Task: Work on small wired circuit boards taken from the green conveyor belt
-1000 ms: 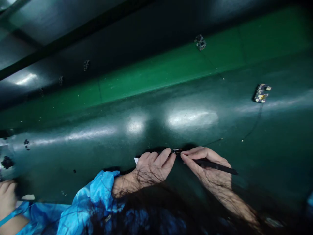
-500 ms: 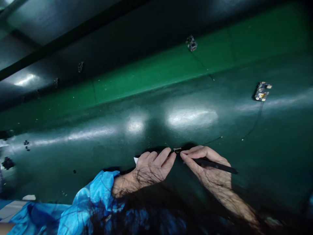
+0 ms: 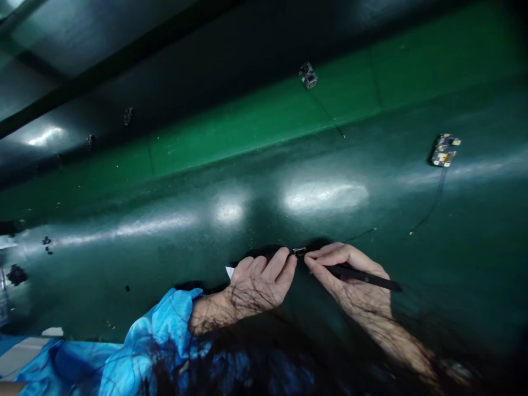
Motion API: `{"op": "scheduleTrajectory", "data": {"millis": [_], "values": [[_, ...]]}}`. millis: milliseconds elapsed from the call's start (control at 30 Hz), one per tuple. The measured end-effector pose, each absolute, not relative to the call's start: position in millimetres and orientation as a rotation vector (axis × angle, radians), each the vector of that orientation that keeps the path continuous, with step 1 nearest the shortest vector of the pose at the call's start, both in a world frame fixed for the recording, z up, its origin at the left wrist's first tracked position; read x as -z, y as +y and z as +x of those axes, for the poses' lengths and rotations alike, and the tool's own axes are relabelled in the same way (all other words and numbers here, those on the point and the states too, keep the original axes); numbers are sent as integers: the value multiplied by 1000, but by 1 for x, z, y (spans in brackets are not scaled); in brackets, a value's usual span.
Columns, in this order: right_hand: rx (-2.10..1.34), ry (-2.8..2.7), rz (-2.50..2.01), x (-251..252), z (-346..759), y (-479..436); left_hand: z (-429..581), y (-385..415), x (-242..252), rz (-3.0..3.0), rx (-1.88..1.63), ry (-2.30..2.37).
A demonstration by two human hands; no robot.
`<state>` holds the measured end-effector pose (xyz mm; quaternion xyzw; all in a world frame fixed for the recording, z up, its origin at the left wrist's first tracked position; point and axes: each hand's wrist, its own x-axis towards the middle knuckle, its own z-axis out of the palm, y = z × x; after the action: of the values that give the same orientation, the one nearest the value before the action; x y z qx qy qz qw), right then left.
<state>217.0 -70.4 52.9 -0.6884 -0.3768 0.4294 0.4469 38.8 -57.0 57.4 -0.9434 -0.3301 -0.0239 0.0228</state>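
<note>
Between my fingertips sits a small circuit board (image 3: pixel 299 251) with a shiny metal part on top. My left hand (image 3: pixel 262 278) is closed, pinching the board's left side with thumb and index finger. At its right side are the thumb and fingertips of my right hand (image 3: pixel 350 269), very near or touching it. This hand also grips a slim black pen-like tool (image 3: pixel 367 276), whose working tip I cannot make out. A thin black wire (image 3: pixel 363 234) with a small end connector comes out from behind the right fingers. A white corner of something (image 3: pixel 230 271) shows behind my left hand.
Another circuit board (image 3: pixel 445 151) with a trailing wire lies at right on the dark green bench (image 3: pixel 198 247). A brighter green strip (image 3: pixel 231 135) beyond it carries a wired module (image 3: pixel 308 76) and several more. Small black parts (image 3: pixel 17 275) are at far left, near a person's blue sleeve (image 3: pixel 61 366).
The modules on the bright green strip have shifted left. Small parts at far left appear slightly further right. Both hands keep nearly the same pose around the board.
</note>
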Motion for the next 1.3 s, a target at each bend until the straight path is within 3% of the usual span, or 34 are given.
{"op": "scheduleTrajectory", "data": {"millis": [133, 1300], "values": [[-1063, -1004, -1687, -48, 220, -74, 38, -59, -57, -2933, -31, -1004], [-1047, -1021, -1634, -40, 222, -79, 43, -51, -60, -2965, 261, -1119]]}}
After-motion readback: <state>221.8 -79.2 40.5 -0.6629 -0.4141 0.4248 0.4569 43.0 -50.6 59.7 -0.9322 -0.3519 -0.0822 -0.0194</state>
